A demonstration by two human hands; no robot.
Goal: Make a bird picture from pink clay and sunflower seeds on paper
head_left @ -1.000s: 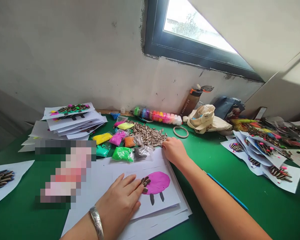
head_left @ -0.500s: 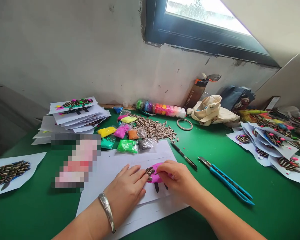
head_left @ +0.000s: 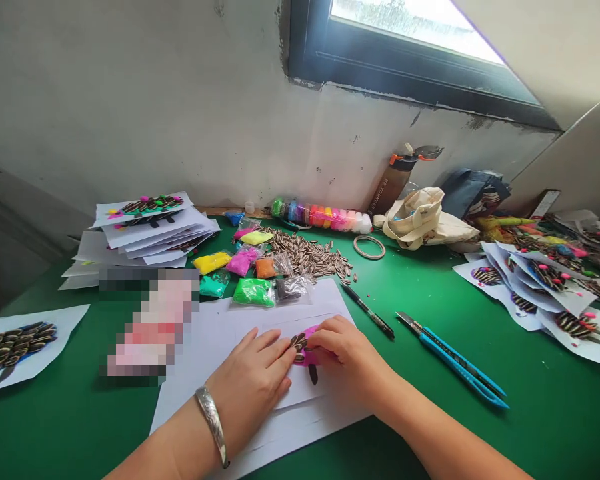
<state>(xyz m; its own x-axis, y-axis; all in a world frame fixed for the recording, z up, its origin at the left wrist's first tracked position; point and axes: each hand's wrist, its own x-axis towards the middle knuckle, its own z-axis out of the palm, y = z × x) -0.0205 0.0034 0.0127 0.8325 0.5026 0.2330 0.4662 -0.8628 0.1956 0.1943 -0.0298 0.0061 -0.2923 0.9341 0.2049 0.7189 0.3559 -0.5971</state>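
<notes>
My left hand [head_left: 255,373] lies flat with its fingers stretched over a white sheet [head_left: 300,395], its fingertips beside a patch of pink clay [head_left: 311,357]. Striped sunflower seeds [head_left: 299,347] sit on the clay's left end, and a dark leg-like piece [head_left: 313,375] shows below it. My right hand [head_left: 343,353] is closed in a pinch on a sunflower seed at the clay; its fingers hide the seed and the clay's right side. Larger white paper [head_left: 215,327] lies underneath.
Bagged coloured clay [head_left: 253,292] and a heap of sunflower seeds [head_left: 313,253] lie behind the paper. A black pen [head_left: 367,311] and a blue utility knife [head_left: 455,360] are on the right. Finished seed pictures form stacks at left [head_left: 165,233] and right [head_left: 545,287].
My right hand has moved slightly left, bringing the pinched seed against the clay near the other seeds. It covers more of the clay and the second dark leg. My left hand stays put.
</notes>
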